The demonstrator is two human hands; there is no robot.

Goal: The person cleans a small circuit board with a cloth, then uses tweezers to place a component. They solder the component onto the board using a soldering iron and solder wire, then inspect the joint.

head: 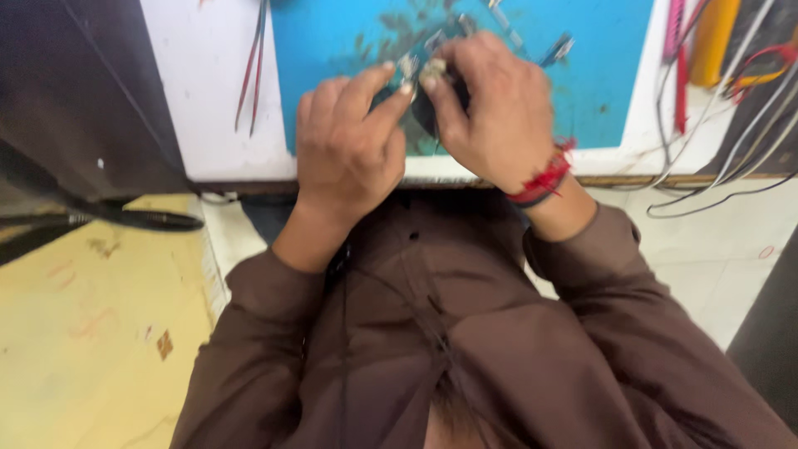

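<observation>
Small circuit board point(413, 79), dark green as far as I can tell through the blur, is pinched between both hands over the blue mat point(332, 50). It sits above the mat's lower edge, near the middle of the frame, mostly hidden by fingers.

Left hand point(349, 141): fingers curled, thumb and forefinger closed on the board's left side. Right hand point(499, 108): also curled over it, fingertips clamped on the right side, thumb tip meeting the left thumb tip (nails nearly touching). Neither hand is spread; both grip the same part. I can't tell whether the board rests on the mat or is lifted off it.

Red thread wristband point(544, 179) on the right wrist. Brown sleeves point(274, 333) on both arms.

Around it: the mat lies on a white surface point(216, 91), stained dark in the middle. Thin red and dark wires point(252, 66) lie on the surface left of the mat. Something metallic, maybe tweezers point(559, 48), lies on the mat just right of the right hand (too blurred to be sure). White and grey cables point(731, 141) trail off the right side of the surface, with a yellow cylindrical object point(716, 37) and red wires point(761, 66) behind them. Yellowish floor point(91, 333) lower left, and a black cable point(141, 218) runs across it.
</observation>
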